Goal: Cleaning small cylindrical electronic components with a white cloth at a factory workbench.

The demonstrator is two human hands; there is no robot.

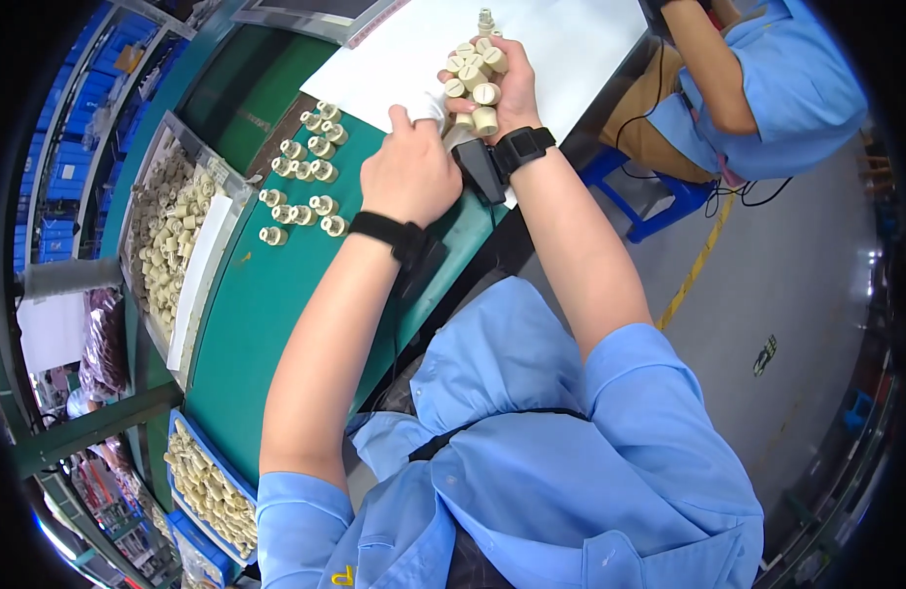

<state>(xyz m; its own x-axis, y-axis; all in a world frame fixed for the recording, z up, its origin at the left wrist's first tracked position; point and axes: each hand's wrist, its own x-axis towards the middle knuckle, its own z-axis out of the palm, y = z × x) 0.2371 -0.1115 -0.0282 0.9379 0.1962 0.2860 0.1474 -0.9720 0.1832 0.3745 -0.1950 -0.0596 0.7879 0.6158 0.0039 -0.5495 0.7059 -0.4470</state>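
Two bare hands meet nr 12 o'clock, where a green surface joins a white sheet. R hand, just past 12, curls its fingers round a clustered handful of cream caps, approx. a dozen, most w/ round, slotted tops facing out. L hand, toward 11 o'clock, sits just beside R, back uppermost, fingers bent; its fingertips are hidden amid bright glare, so can't tell if it's pinching anything.

Black straps w/ devices ring both wrists: L strap, R strap.

Beyond R hand at 12 o'clock, a lone small pc. stands on the sheet. At 10 o'clock, over a dozen loose cream pcs. lie scattered on the green, some touching, some apart, w/ shiny ends showing on several.

Btwn 9 and 10, a wide bin is heaped w/ similar cream pcs.; nr 8 o'clock, a blue tray is filled w/ more small cream items. Shelving w/ blue boxes lines the bkgd at approx. 10 o'clock.

At 2 o'clock, a co-worker in a light-blue top sits on a blue stool, one forearm raised, hand mostly cut off by the frame edge. A yellow line crosses the gray floor toward 3 o'clock.
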